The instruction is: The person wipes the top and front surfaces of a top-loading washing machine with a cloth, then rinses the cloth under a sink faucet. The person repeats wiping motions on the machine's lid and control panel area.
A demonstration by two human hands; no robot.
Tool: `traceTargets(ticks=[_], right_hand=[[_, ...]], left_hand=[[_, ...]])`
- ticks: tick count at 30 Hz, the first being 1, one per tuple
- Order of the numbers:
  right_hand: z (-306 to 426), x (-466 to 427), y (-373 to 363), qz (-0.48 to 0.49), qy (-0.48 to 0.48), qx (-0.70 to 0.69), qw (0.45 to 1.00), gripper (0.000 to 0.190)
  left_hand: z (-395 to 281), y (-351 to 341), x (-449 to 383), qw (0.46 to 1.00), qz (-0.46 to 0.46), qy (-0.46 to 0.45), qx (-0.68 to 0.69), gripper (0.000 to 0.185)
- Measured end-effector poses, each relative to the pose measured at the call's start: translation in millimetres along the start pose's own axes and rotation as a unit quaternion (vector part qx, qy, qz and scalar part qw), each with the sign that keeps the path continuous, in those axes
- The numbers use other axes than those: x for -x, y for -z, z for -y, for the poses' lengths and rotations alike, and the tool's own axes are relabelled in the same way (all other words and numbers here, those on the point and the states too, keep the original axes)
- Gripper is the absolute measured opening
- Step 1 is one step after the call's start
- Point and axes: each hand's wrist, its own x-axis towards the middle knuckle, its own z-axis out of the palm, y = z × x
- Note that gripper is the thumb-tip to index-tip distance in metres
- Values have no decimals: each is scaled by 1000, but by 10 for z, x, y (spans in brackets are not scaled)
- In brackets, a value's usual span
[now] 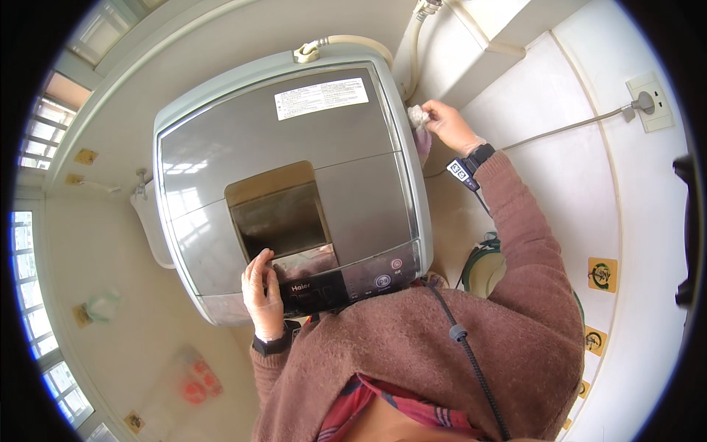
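A Haier top-loading washing machine (pixel 353 210) with a grey lid and a dark window stands before me, its lid down. My left hand (pixel 262 293), in what looks like a thin clear glove, rests on the front left of the lid, fingertips by the window's lower edge. It holds nothing. My right hand (pixel 452 128), gloved the same way, reaches past the machine's right side. Between its fingers is a bunched cloth (pixel 421 124), whitish on top and pale purple below, hanging against the side panel. The cloth's lower end is partly hidden.
A cream inlet hose (pixel 353 40) curves from the machine's back towards a tap (pixel 428 6). On the right wall, a plug sits in a socket (pixel 650 105), its cord (pixel 569 128) running behind my right wrist. A white sink (pixel 150 226) stands left; a green-rimmed container (pixel 485 268) stands right.
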Motion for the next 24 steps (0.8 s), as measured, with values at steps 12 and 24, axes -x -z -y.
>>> traceTargets(ticks=[12, 24], right_hand=[[727, -669, -376, -198, 257, 8, 946, 23], [318, -1104, -428, -100, 200, 93, 970, 33]], left_hand=[[-34, -4, -19, 999, 12, 21, -37, 38], [-52, -23, 11, 998, 8, 31, -52, 36]])
